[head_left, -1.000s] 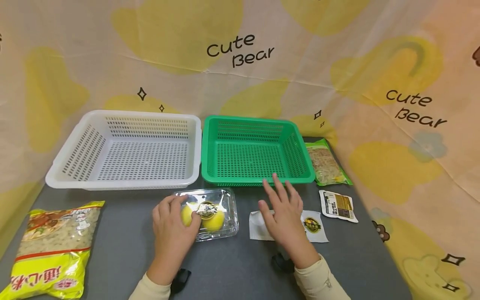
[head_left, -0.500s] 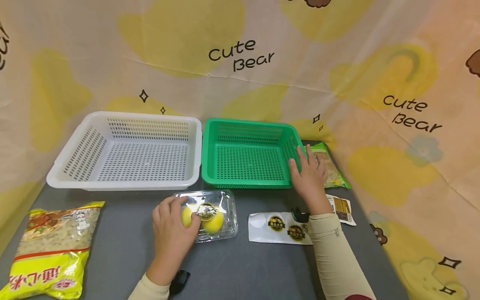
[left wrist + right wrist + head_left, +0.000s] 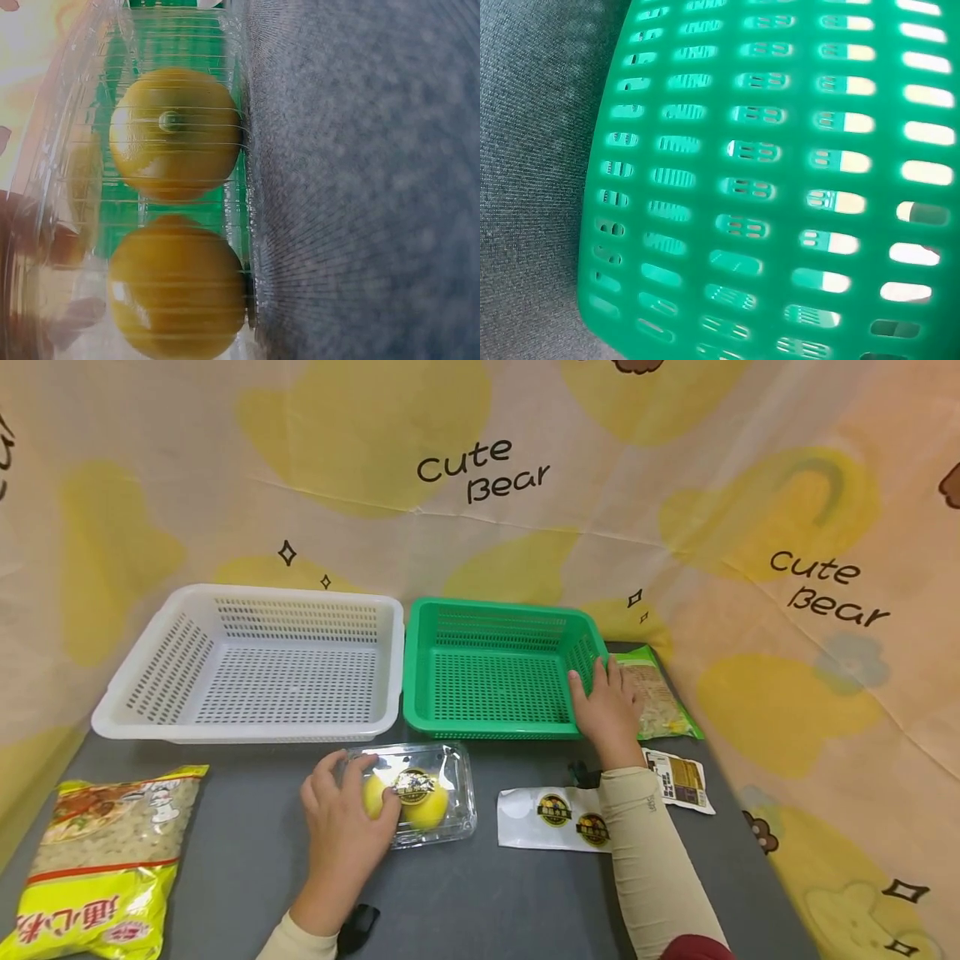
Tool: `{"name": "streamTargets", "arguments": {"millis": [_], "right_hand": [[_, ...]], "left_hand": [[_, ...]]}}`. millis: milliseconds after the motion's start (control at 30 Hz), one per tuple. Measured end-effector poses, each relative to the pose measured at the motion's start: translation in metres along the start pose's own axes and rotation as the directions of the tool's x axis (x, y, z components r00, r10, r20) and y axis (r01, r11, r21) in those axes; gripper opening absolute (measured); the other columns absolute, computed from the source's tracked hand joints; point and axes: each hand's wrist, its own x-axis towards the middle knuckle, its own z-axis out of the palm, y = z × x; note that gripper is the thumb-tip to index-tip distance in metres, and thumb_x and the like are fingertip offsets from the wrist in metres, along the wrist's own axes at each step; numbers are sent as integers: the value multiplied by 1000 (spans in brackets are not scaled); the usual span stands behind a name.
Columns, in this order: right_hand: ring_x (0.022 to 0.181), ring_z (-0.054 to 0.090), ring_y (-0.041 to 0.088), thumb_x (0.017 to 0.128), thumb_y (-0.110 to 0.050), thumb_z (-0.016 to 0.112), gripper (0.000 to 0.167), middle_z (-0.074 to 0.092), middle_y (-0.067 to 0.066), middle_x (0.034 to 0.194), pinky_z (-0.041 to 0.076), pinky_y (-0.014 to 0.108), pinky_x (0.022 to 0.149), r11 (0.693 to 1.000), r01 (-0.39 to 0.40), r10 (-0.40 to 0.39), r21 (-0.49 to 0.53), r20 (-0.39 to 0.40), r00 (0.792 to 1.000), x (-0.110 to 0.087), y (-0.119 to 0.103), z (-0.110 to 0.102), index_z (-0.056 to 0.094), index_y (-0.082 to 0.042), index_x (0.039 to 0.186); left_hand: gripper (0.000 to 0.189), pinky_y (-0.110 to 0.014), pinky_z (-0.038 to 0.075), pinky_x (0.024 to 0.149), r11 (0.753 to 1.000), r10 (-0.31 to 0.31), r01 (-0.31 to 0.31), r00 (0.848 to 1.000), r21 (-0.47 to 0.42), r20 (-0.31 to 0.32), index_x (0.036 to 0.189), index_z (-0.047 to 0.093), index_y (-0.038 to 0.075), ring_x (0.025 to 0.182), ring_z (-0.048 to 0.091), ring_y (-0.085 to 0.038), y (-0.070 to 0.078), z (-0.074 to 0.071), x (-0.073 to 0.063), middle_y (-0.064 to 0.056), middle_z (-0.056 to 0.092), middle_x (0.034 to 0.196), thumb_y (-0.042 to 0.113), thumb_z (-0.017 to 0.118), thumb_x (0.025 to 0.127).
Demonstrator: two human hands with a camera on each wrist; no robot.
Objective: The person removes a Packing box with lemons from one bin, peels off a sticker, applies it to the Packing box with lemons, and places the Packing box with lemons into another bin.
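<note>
My left hand (image 3: 348, 818) rests on the left side of a clear plastic clamshell box (image 3: 459, 793), its fingers spread over the lid. Inside the box sit two round yellow fruits (image 3: 176, 135), seen close through the ribbed plastic in the left wrist view. At the near right corner of the green plastic basket (image 3: 495, 727), my right hand (image 3: 609, 714) grips the rim, thumb on the inner side and fingers toward the outside. The basket's slotted wall (image 3: 772, 172) fills most of the right wrist view, where no finger clearly shows.
A white basket (image 3: 247, 731) stands left of the green one. Food packs lie around: a yellow pasta bag (image 3: 112, 860) at left, a green-edged bag (image 3: 660, 702) beside the green basket, a small sachet (image 3: 678, 781). A white labelled packet (image 3: 521, 818) lies partly under my right forearm.
My right hand has moved from above the white packet to the right, onto the green basket's corner, then slightly left. The left hand stays on the clamshell box, its fingers slightly more spread.
</note>
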Motion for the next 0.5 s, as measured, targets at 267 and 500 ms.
{"name": "streamTargets", "arguments": {"millis": [267, 500], "right_hand": [[161, 1, 44, 107, -72, 21, 95, 0, 20, 176, 9, 65, 124, 1000, -17, 18, -17, 27, 999, 2, -4, 2, 7, 0, 169], [161, 3, 43, 109, -67, 24, 92, 2, 21, 176, 10, 63, 125, 999, -15, 15, -30, 12, 1000, 2, 0, 1, 9, 3, 168]], "left_hand": [[56, -71, 29, 104, 980, -149, 172, 966, -98, 211, 139, 60, 12, 144, 23, -54, -6, -11, 9, -30, 30, 161, 22, 80, 88], [66, -72, 26, 112, 933, -216, 313, 880, -176, 422, 150, 51, 17, 148, 28, -50, -13, -18, 20, -22, 41, 161, 33, 81, 92]]}}
